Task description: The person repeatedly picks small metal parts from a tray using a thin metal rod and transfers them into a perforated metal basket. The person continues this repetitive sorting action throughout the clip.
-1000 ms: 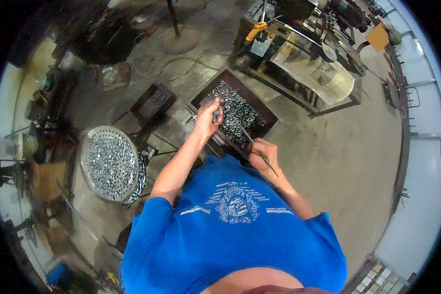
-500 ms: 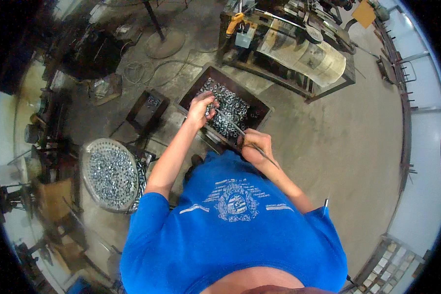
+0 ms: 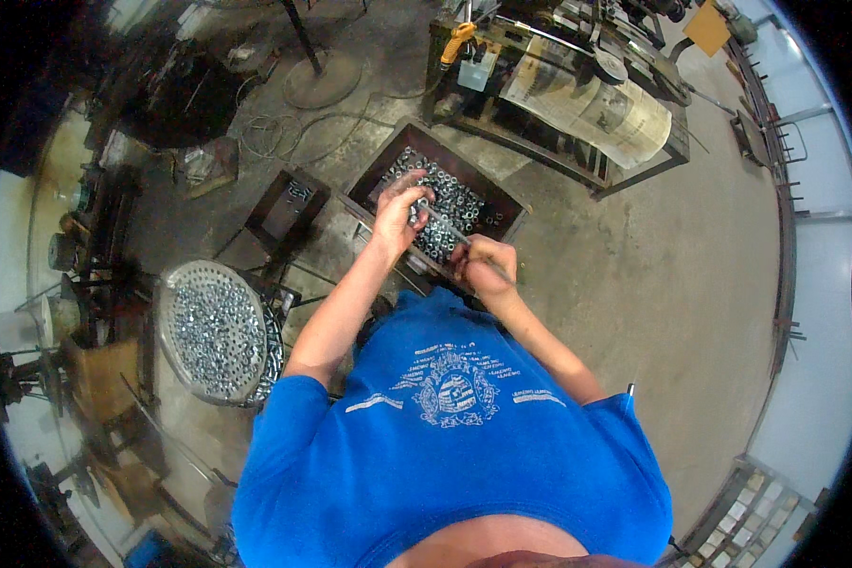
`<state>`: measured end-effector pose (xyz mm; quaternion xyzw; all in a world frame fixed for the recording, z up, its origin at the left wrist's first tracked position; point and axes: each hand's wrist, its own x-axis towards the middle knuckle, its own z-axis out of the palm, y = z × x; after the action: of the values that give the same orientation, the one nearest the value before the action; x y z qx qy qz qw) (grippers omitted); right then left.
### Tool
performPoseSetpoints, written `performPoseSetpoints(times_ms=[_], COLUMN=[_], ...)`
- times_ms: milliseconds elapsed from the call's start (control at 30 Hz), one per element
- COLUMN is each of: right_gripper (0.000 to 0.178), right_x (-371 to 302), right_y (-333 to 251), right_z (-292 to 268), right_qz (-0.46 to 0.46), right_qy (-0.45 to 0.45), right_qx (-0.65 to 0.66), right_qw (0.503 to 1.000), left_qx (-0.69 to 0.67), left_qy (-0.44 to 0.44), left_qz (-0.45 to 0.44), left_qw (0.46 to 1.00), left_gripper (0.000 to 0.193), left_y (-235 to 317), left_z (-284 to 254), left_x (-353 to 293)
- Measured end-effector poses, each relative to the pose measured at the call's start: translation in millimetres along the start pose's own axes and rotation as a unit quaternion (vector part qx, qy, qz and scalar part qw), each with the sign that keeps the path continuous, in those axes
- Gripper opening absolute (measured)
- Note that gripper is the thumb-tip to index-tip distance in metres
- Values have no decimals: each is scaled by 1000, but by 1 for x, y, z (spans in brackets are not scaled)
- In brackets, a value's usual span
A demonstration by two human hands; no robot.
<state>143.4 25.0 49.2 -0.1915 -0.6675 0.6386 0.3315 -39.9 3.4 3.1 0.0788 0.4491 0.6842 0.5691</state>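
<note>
My right hand [image 3: 486, 263] is closed around a thin metal rod [image 3: 444, 224], which slants up and left over the near part of a dark metal box [image 3: 504, 204]. At the rod's far end my left hand [image 3: 398, 210] is curled, thumb and fingers around what looks like a shiny metal nut, partly hidden by the fingers. Rod tip and nut meet there; whether the rod passes through the nut is too small to tell. Beneath both hands, many loose metal nuts [image 3: 459, 201] cover the box's bottom.
Left of me stands a round perforated metal tray [image 3: 176, 352] heaped with small metal parts. A smaller dark box [image 3: 267, 225] with a few pieces lies beyond it. Ahead right is a metal workbench [image 3: 549, 151] bearing paper sheets and an orange-handled tool [image 3: 458, 44]. A cable [image 3: 336, 120] crosses the floor.
My right hand has moved up and left along with the rod, closer to my left hand. My left hand has shifted slightly right, its fingers a little looser.
</note>
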Motion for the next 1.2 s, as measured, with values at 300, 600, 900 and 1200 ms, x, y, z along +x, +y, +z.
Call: performPoseSetpoints(times_ms=[300, 600, 900, 1200], right_gripper=[11, 12, 19, 24], right_x=[5, -9, -15, -9], right_y=[10, 16, 16, 18], right_z=[5, -21, -19, -7], right_qz=[121, 117, 84, 49], right_qy=[152, 172, 155, 35], right_qx=[392, 357, 197, 23], right_qw=[899, 911, 965, 998], left_qx=[4, 32, 51, 31], left_qy=[-44, 5, -30, -47], left_qz=[-1, -11, -62, -56], left_qw=[999, 999, 996, 997], left_gripper=[32, 33, 29, 42], left_y=[-22, -25, -5, 11], left_z=[22, 2, -23, 5], left_x=[-18, 11, 23, -4])
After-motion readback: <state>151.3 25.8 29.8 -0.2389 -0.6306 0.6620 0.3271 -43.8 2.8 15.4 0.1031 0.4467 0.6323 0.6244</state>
